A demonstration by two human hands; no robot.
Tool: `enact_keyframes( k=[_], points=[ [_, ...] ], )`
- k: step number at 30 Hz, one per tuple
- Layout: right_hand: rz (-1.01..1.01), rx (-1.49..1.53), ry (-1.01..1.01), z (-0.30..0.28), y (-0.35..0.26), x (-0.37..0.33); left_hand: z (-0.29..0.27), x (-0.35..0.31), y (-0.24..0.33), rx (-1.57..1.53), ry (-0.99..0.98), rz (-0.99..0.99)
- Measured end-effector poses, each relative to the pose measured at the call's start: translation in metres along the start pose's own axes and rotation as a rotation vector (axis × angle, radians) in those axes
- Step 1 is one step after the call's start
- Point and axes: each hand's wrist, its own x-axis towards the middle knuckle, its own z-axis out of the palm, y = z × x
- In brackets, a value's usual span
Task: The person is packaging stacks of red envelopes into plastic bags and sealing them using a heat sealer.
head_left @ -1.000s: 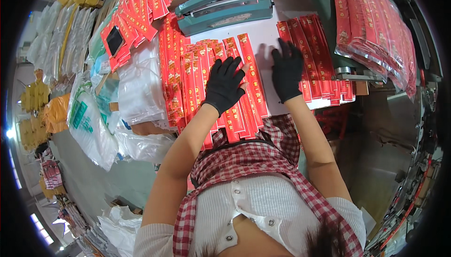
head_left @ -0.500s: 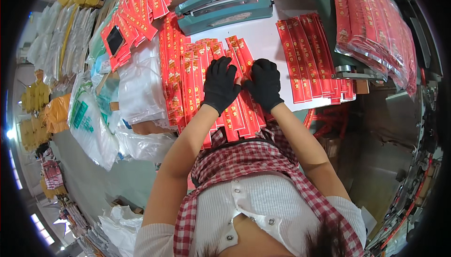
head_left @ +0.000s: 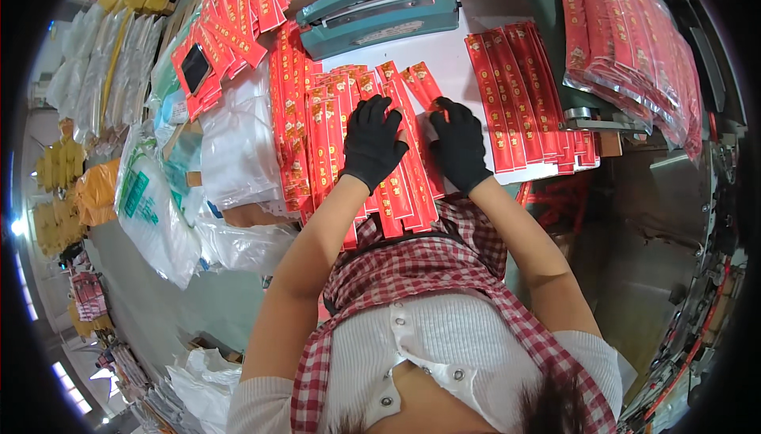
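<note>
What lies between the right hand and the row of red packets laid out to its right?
In the head view, a bare strip of white tabletop separates the right hand from the row of red packets.

Bare white table top (head_left: 464, 57) lies open just ahead of the right hand (head_left: 460, 145), a narrow gap between the red packets (head_left: 372, 149) under both hands and the row of red packets (head_left: 519, 101) to its right. Farther ahead the teal heat sealer (head_left: 380, 10) bars the way (lid down). Left of the left hand (head_left: 372, 142), plastic bags (head_left: 238, 149) crowd the edge.
</note>
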Motion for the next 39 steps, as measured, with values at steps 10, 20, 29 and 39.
enact_keyframes(
  k=[10,20,29,39],
  points=[
    [0.036,-0.210,0.109,-0.031,0.024,0.018,-0.012,0.001,-0.007,-0.029,-0.146,0.033],
    [-0.107,0.059,-0.022,-0.007,-0.015,0.009,-0.032,-0.016,-0.023,0.167,-0.195,0.168],
    [-0.134,0.029,0.076,-0.011,-0.008,0.015,-0.041,-0.015,-0.028,0.216,-0.259,0.093],
    [0.096,-0.039,-0.076,-0.022,0.003,0.023,-0.043,-0.027,-0.032,0.141,-0.101,0.070]
  ],
)
